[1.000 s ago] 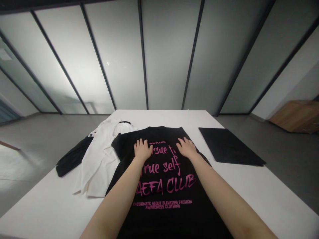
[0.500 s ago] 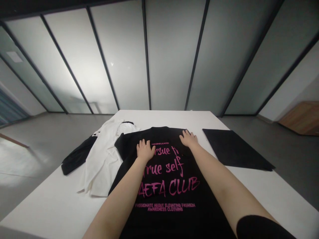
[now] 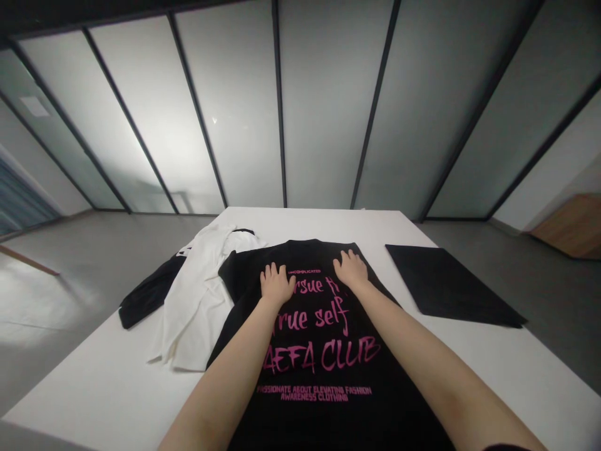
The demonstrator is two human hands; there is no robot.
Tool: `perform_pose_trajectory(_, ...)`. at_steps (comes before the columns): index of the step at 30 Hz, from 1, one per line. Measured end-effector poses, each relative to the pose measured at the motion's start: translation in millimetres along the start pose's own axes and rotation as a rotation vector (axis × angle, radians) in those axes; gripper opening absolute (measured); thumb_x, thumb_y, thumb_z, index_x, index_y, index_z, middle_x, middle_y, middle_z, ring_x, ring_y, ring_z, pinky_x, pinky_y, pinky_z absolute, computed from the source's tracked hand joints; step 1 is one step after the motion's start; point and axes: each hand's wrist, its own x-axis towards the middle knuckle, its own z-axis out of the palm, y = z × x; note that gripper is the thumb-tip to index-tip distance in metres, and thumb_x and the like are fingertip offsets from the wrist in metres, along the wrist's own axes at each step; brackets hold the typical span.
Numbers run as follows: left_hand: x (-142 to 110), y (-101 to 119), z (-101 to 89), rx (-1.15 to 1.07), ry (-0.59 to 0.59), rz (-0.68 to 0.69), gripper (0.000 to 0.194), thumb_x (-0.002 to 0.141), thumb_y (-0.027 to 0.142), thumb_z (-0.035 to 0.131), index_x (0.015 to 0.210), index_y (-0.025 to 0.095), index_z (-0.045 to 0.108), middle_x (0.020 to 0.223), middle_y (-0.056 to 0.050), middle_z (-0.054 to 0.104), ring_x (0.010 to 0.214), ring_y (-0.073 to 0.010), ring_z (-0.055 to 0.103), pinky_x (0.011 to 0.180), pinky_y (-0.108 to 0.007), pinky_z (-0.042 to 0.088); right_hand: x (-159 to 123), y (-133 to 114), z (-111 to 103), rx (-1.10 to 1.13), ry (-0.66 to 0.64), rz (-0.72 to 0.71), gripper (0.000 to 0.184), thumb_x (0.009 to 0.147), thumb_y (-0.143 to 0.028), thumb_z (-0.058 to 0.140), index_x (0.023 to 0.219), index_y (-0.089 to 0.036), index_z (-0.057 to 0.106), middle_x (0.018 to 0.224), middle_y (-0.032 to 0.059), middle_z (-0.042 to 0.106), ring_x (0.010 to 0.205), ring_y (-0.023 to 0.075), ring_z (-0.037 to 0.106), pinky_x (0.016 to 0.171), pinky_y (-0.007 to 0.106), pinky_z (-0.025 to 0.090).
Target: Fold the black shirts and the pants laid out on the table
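A black T-shirt with pink lettering lies spread on the white table, its collar end away from me. My left hand rests on its upper left part, fingers apart, beside the small top line of print. On the upper right part lies my right hand, palm down with the fingers spread, covering some of the lettering. Neither hand grips the cloth. The shirt's lower end runs out of view beneath my forearms, which hide part of its sides.
Left of the shirt, a white garment lies loosely heaped over a black garment. A flat black sheet or folded cloth sits at the right edge of the white table. Frosted glass panels stand behind.
My right hand has slid slightly inward from the shirt's right shoulder edge. My left hand stays at the same place on the shirt. The view has shifted slightly.
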Motion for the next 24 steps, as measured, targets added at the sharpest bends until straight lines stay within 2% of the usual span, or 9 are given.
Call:
perform_pose_trajectory(6,-7.4,5.5,-2.4,0.01,-0.036,0.012,0.064,0.104,0.052,0.044,0.156,0.015,0.052,0.168,-0.024,0.039,0.158,-0.0427,0.032,0.126,-0.059,0.027,-23.5,19.2,3.4,0.044,-0.038,0.001,0.071,0.11,-0.052,0.024,0.168,-0.012,0.035,0.172,0.0198,0.034,0.159,0.036,0.031,0.128,0.048,0.022)
perform_pose_trajectory(10,-15.1,21.6,-5.5,-0.031,-0.128,0.07,0.066,0.103,0.056,0.047,0.158,0.02,0.05,0.171,-0.021,0.036,0.159,-0.046,0.027,0.125,-0.066,0.024,-33.4,39.9,0.2,0.027,-0.066,0.016,0.071,0.109,-0.053,0.026,0.167,-0.013,0.036,0.173,0.0202,0.031,0.159,0.038,0.029,0.128,0.049,0.022)
perform_pose_trajectory(12,-11.5,26.7,-14.5,-0.132,-0.204,0.122,0.064,0.101,0.06,0.047,0.154,0.025,0.055,0.167,-0.017,0.045,0.156,-0.0443,0.035,0.124,-0.066,0.027,-36.6,47.4,-0.3,0.002,-0.079,0.031,0.071,0.108,-0.054,0.029,0.168,-0.015,0.036,0.174,0.019,0.03,0.16,0.039,0.028,0.128,0.05,0.022)
perform_pose_trajectory(14,-0.5,21.9,-30.3,-0.303,-0.258,0.178,0.056,0.102,0.059,0.044,0.144,0.028,0.064,0.154,-0.012,0.061,0.145,-0.0369,0.052,0.121,-0.056,0.038,-38.4,52.0,0.0,-0.014,-0.083,0.049,0.072,0.108,-0.054,0.031,0.168,-0.016,0.035,0.175,0.0179,0.028,0.16,0.0391,0.028,0.128,0.05,0.021)
perform_pose_trajectory(16,15.2,1.9,-50.0,-0.473,-0.226,0.183,0.05,0.105,0.052,0.039,0.133,0.025,0.07,0.137,-0.01,0.073,0.131,-0.0287,0.065,0.113,-0.041,0.048,-39.0,53.4,0.6,-0.024,-0.081,0.061,0.072,0.108,-0.054,0.03,0.169,-0.016,0.033,0.175,0.0177,0.028,0.16,0.0389,0.027,0.128,0.051,0.021)
perform_pose_trajectory(17,23.3,-14.1,-59.4,-0.495,-0.164,0.127,0.048,0.105,0.048,0.037,0.128,0.024,0.072,0.134,-0.011,0.074,0.127,-0.0284,0.066,0.111,-0.04,0.05,-39.1,53.1,0.9,-0.028,-0.079,0.067,0.072,0.108,-0.054,0.029,0.169,-0.016,0.033,0.175,0.0177,0.028,0.16,0.0388,0.027,0.129,0.051,0.02)
perform_pose_trajectory(21,43.9,-98.9,-77.0,-0.222,0.068,-0.368,0.046,0.095,0.045,0.054,0.129,0.017,0.067,0.139,-0.024,0.068,0.135,-0.0474,0.057,0.109,-0.066,0.044,-39.7,48.6,1.3,-0.035,-0.066,0.092,0.073,0.107,-0.055,0.028,0.17,-0.017,0.031,0.175,0.0168,0.027,0.161,0.0383,0.026,0.129,0.052,0.018)
perform_pose_trajectory(23,45.4,-135.3,-71.8,-0.225,0.041,-0.568,0.049,0.083,0.043,0.067,0.124,0.017,0.068,0.137,-0.027,0.068,0.135,-0.0534,0.056,0.107,-0.073,0.042,-40.5,46.5,0.9,-0.031,-0.058,0.1,0.072,0.107,-0.054,0.028,0.17,-0.018,0.032,0.176,0.0161,0.027,0.161,0.0379,0.025,0.129,0.052,0.017)
perform_pose_trajectory(24,45.0,-148.1,-67.2,-0.263,0.031,-0.607,0.049,0.078,0.041,0.071,0.121,0.017,0.069,0.133,-0.028,0.069,0.134,-0.0551,0.056,0.105,-0.074,0.042,-41.0,45.8,0.7,-0.029,-0.054,0.104,0.072,0.107,-0.053,0.028,0.169,-0.018,0.032,0.176,0.0158,0.027,0.161,0.0377,0.025,0.129,0.052,0.016)
